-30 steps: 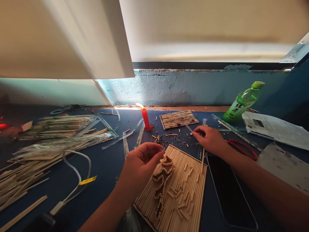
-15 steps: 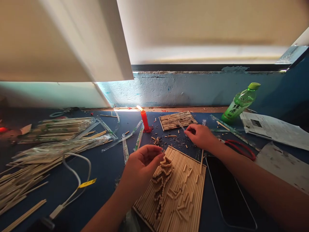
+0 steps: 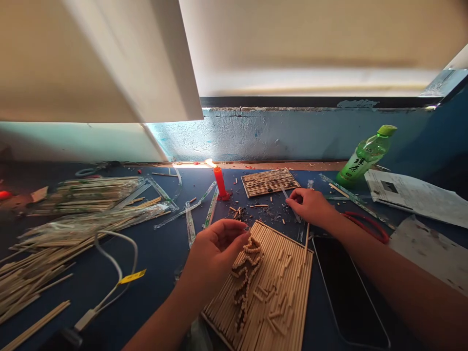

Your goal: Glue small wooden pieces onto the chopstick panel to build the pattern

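My left hand (image 3: 215, 258) is closed in a pinch over the upper left of a panel of wooden sticks (image 3: 285, 273). Whatever is between its fingertips is too small to make out. Beneath them, short stick pieces stand on end in a winding outline (image 3: 243, 287), and loose cut pieces (image 3: 272, 297) lie to its right. My right hand (image 3: 309, 204) pinches a thin translucent strip (image 3: 285, 193), whose far tip is over the near edge of a smaller stick panel (image 3: 268, 181) with dark marks. A lit red candle (image 3: 220, 182) stands left of that panel.
Bundles of sticks (image 3: 44, 243) and a white cable (image 3: 119, 273) lie at left. A phone (image 3: 349, 292), red-handled scissors (image 3: 369, 224), papers (image 3: 420, 200) and a green bottle (image 3: 365, 158) are at right. Dark debris (image 3: 268, 214) lies between the panels.
My right hand has shifted slightly right and nearer, drawing the thin translucent strip back over the smaller panel. The left hand stays almost still.
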Demonstrator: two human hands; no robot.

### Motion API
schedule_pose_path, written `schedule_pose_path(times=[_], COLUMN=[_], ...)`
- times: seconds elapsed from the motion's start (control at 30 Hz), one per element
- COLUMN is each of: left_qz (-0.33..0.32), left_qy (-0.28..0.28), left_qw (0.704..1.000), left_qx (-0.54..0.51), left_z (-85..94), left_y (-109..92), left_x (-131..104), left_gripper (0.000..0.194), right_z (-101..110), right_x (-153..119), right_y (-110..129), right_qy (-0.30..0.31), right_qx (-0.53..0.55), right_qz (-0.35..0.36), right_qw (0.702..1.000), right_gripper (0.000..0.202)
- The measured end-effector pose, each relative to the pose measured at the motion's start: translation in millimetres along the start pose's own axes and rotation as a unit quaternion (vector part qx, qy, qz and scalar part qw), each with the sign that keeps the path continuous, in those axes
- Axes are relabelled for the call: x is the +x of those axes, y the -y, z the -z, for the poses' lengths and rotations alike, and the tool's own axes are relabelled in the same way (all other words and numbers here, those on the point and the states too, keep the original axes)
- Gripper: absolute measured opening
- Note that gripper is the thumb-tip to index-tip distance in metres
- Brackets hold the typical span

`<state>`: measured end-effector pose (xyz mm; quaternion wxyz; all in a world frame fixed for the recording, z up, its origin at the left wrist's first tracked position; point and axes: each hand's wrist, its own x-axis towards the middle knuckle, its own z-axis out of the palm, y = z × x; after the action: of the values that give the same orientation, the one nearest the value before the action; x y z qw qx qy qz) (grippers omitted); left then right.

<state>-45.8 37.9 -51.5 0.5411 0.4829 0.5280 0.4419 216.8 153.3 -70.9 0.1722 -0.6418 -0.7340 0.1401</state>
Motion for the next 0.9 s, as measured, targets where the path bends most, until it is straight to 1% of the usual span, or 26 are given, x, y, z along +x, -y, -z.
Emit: schedule_pose_path(times=[0.13, 0.23, 0.33, 0.37, 0.4, 0.43, 0.5, 0.57, 0.63, 0.7, 0.8, 0.9], left_qz=[0.007, 0.019, 0.041, 0.050, 0.059, 0.066, 0.076, 0.080, 0.079, 0.079, 0.078, 0.078], left_qy=[0.005, 0.013, 0.017, 0.017, 0.016, 0.015, 0.017, 0.022, 0.026, 0.027, 0.029, 0.033], left_qw=[1.000, 1.000, 0.998, 0.998, 0.997, 0.996, 0.994, 0.991, 0.989, 0.988, 0.990, 0.989], left_qx=[-0.008, -0.020, -0.039, -0.045, -0.051, -0.058, -0.076, -0.101, -0.124, -0.128, -0.117, -0.124], left_z=[-0.2, 0.1, 0.0, 0.0, 0.1, 0.4, 1.5, 2.9, 4.1, 4.3, 2.7, 0.5], left_y=[0, -1, -5, -6, -6, -7, -7, -6, -5, -5, -8, -10], left_x=[0, 0, 0, 0, 0, 1, 1, 2, 1, 0, -2, -3], left_gripper=[0.023, 0.025, 0.027, 0.027, 0.028, 0.028, 0.029, 0.029, 0.030, 0.030, 0.032, 0.034], right_z=[-5, -3, 7, 11, 15, 17, 19, 15, 8, -1, -8, -10], right_x=[2, 0, -13, -20, -29, -38, -55, -68, -76, -79, -79, -79], right_y=[-3, -2, 13, 23, 33, 45, 66, 80, 86, 85, 81, 79], right_qy=[-0.002, -0.013, -0.043, -0.053, -0.039, -0.011, 0.010, -0.016, -0.044, -0.073, -0.109, -0.127], right_qx=[0.001, 0.000, 0.023, 0.053, 0.093, 0.135, 0.187, 0.199, 0.183, 0.158, 0.132, 0.103], right_qz=[0.001, 0.001, 0.022, 0.050, 0.090, 0.131, 0.205, 0.274, 0.343, 0.386, 0.409, 0.425], right_qw=[1.000, 1.000, 0.999, 0.996, 0.991, 0.982, 0.961, 0.941, 0.920, 0.906, 0.896, 0.890], right_gripper=[0.016, 0.016, 0.018, 0.017, 0.017, 0.016, 0.013, 0.013, 0.015, 0.017, 0.019, 0.020])
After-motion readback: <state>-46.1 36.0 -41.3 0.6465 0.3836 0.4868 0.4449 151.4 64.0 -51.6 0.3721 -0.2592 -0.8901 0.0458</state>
